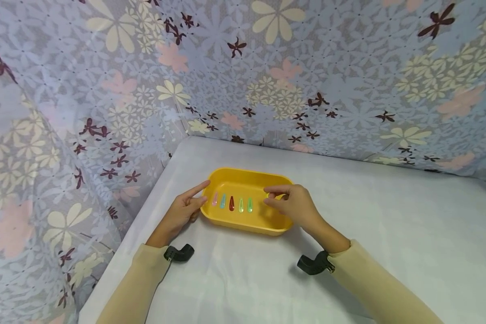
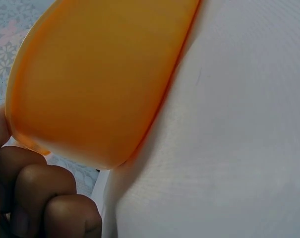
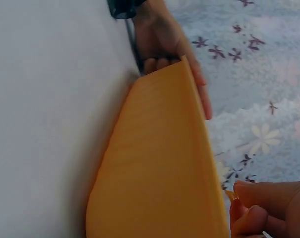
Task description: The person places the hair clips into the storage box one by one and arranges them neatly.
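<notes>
On the white table stands a yellow plastic tray point(image 1: 243, 223). Inside it several snap hair clips lie in a row: a pink clip point(image 1: 215, 199), a blue clip point(image 1: 223, 201), a dark red clip point(image 1: 231, 204), a yellow-green clip point(image 1: 240, 205) and a green clip point(image 1: 249, 205). My left hand point(image 1: 181, 212) holds the tray's left end, index finger and thumb over the rim, other fingers curled outside the wall. Over the tray's right part, my right hand point(image 1: 295, 204) pinches a small yellow hair clip point(image 3: 231, 195) between thumb and fingertips, mostly hidden by them.
White cloth point(image 1: 389, 234) covers the table. Flower-patterned fabric point(image 1: 275, 81) hangs behind it and along the left side. Each wrist wears a black camera mount, the left mount point(image 1: 179, 253) and the right mount point(image 1: 316, 263), both near the tabletop.
</notes>
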Motion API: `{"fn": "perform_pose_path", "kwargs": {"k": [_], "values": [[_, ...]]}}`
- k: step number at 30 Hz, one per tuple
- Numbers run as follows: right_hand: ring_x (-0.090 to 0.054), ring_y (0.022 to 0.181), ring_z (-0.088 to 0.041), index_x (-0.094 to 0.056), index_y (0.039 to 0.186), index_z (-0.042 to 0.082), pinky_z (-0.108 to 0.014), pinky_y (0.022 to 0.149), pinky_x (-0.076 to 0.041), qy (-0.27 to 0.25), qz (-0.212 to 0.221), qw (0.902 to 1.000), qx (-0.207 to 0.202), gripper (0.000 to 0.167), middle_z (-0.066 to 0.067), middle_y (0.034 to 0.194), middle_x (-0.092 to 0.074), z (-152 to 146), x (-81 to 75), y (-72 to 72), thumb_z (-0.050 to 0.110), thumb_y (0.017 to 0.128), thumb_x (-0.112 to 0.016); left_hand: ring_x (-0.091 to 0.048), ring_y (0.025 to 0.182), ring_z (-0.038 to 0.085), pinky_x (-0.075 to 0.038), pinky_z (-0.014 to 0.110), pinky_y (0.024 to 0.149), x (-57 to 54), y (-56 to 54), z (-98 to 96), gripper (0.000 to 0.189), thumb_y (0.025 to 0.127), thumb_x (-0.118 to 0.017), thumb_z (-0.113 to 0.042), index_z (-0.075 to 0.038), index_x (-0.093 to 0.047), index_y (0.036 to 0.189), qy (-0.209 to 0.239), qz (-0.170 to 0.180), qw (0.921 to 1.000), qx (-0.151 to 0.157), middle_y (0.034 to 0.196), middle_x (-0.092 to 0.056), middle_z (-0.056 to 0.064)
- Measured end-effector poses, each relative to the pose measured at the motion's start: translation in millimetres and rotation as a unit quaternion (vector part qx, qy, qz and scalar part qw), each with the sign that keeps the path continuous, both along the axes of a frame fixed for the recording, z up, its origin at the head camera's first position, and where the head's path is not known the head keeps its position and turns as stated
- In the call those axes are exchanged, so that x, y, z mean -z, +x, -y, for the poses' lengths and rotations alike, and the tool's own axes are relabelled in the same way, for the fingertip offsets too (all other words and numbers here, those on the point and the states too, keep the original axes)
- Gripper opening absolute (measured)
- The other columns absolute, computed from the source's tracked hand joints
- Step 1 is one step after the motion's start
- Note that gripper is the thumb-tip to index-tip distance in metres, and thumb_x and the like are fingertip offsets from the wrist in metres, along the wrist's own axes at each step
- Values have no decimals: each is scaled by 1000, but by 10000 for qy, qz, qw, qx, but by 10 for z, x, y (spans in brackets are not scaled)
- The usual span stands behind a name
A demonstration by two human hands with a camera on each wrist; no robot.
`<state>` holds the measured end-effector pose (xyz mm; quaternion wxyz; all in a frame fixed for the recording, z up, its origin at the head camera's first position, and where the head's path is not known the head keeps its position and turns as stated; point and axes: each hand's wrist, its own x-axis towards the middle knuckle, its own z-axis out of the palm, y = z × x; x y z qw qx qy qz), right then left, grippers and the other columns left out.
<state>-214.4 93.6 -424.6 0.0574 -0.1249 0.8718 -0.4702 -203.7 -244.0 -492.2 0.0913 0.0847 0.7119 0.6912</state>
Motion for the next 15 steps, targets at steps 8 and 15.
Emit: {"fn": "perform_pose_path", "kwargs": {"k": [8, 15], "values": [[-62, 73, -18, -80, 110, 6, -29, 61, -50, 545, -116, 9982, -226, 23, 3, 84, -71, 244, 93, -147, 18, 90, -80, -37, 51, 15, -35, 23, 51, -5, 7, 17, 54, 104, -63, -25, -20, -46, 156, -95, -15, 10000, 5, 58, -43, 1], [-61, 80, -16, -81, 102, 6, -28, 69, -47, 1179, -96, 9927, -234, 16, 0, 87, -73, 387, 207, -258, 15, 90, -78, -36, 50, 14, -34, 23, 50, -2, -6, 12, 54, 105, -62, -23, -17, -46, 156, 29, -122, 9999, 111, 57, -42, 0]]}}
